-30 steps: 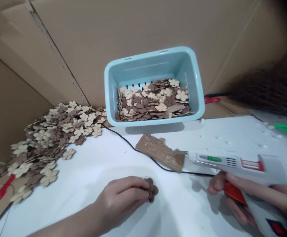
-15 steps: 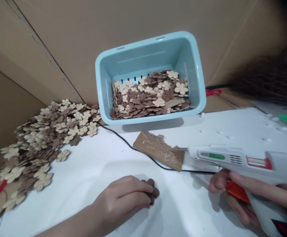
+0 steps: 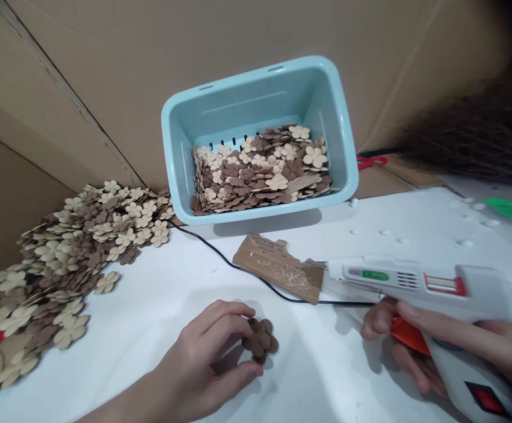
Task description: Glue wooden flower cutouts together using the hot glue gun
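Brown stacked flower point(image 3: 261, 339) lies well in from the table's point(image 3: 180, 276) far edge, seemingly 2 layers done. Left hand point(image 3: 198, 358): thumb and fingers parted around it, contact unclear. Right hand point(image 3: 471, 343) grips glue gun point(image 3: 476, 294). Outstanding: loose left-edge heap point(image 3: 92, 247), far-edge basketful point(image 3: 277, 182).

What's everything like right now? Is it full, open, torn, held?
Brown flower: lying on white tabletop
Left hand: fingers parted, at the brown flower
Glue gun: held; on or off, can't tell
Right hand: closed around glue gun
Blue basket: partly filled
Cardboard scrap: torn
Flower pile: loose, heaped
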A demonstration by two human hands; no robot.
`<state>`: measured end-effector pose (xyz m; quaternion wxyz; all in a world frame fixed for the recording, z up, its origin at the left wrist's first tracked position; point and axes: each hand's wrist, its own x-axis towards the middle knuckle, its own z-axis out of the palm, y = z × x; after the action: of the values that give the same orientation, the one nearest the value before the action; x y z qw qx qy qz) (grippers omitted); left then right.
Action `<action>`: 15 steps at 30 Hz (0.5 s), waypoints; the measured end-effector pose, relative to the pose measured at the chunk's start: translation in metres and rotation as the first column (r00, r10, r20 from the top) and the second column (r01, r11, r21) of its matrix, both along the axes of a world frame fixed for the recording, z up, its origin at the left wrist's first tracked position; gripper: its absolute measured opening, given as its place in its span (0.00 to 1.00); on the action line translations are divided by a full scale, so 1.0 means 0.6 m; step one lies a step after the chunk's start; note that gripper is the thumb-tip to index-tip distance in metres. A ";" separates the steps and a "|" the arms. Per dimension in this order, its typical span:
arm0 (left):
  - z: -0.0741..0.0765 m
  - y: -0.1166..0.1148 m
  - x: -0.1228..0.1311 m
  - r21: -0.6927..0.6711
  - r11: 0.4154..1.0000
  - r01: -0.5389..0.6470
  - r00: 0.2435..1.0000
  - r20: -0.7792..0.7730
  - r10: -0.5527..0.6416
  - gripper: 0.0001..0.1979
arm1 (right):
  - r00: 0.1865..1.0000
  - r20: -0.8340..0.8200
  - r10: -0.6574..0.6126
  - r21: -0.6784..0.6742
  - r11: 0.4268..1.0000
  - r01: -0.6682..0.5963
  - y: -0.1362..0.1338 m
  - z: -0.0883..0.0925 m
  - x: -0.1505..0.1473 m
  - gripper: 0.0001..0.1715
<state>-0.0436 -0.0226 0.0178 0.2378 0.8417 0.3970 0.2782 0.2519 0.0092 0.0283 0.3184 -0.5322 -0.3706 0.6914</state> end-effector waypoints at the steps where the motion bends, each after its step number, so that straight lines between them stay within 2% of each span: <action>1: 0.000 -0.001 0.000 0.001 1.000 -0.001 1.000 -0.013 0.001 0.15 | 0.997 -0.070 0.012 -0.059 0.998 -0.016 0.000 0.004 -0.003 0.25; 4: -0.003 -0.003 0.000 -0.003 1.000 -0.009 0.999 -0.048 0.009 0.17 | 0.980 -0.195 -0.022 -0.098 0.995 0.003 -0.004 0.011 -0.016 0.23; 10: -0.008 -0.004 0.001 0.047 0.999 -0.007 0.999 -0.034 0.009 0.18 | 0.967 -0.188 -0.173 -0.116 0.981 0.153 -0.010 0.005 -0.027 0.21; 12: -0.004 -0.005 0.007 0.057 0.998 -0.031 0.998 -0.060 0.035 0.18 | 0.965 -0.198 -0.170 -0.139 0.980 0.145 -0.008 -0.004 -0.019 0.20; 15: 0.004 -0.008 0.026 0.085 0.990 -0.115 0.983 -0.137 0.126 0.19 | 0.976 -0.207 -0.070 -0.124 0.991 0.045 -0.001 -0.018 -0.002 0.21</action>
<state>-0.0278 -0.0275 0.0203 0.1592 0.8423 0.4522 0.2464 0.2509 0.0084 0.0177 0.3436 -0.4845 -0.2773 0.7552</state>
